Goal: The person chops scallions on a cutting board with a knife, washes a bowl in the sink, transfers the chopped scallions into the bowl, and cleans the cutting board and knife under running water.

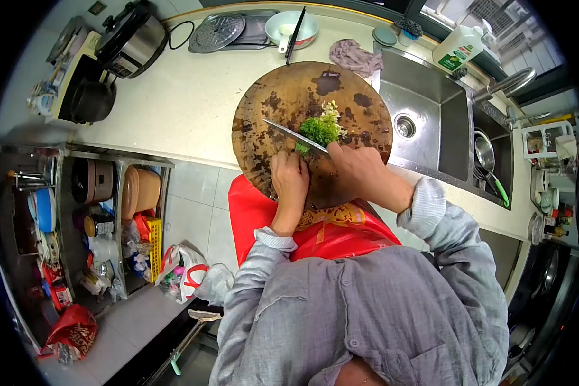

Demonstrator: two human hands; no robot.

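Green herbs [320, 131] touch the knife [296, 136] blade.

Both hands [328, 170] close together, fingers curled

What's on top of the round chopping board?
On the board: chopped greens with pale chopped bits beside them. The right hand holds a knife there; the left hand covers whatever lies beneath it.
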